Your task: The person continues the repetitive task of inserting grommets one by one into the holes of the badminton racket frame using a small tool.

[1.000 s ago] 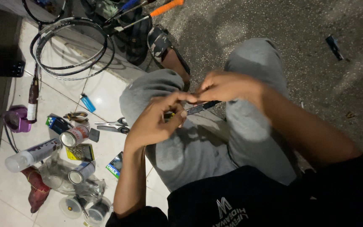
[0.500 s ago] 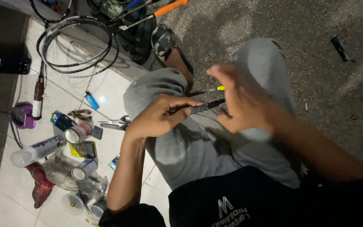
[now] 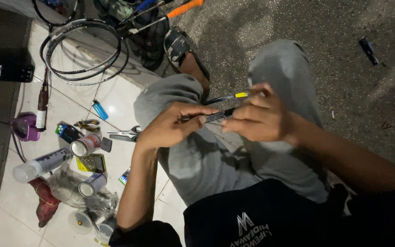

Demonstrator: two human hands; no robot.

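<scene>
I sit with grey-trousered knees drawn up. My left hand pinches one end of a thin dark rod-like tool above my lap. My right hand grips the tool's other end, fingers curled round it. A second thin dark shaft with a yellow band pokes out from under my right fingers towards the left knee. What the two pieces join to is hidden by my hands.
On the white tiles to the left lie scissors, a blue lighter, two small cans, a white tube and a purple object. Racket frames and an orange-gripped handle lie beyond. My sandalled foot rests on rough ground.
My right hand has drawn away from on top of my left hand to the right, so the dark tool and the yellow-banded shaft now show between the hands.
</scene>
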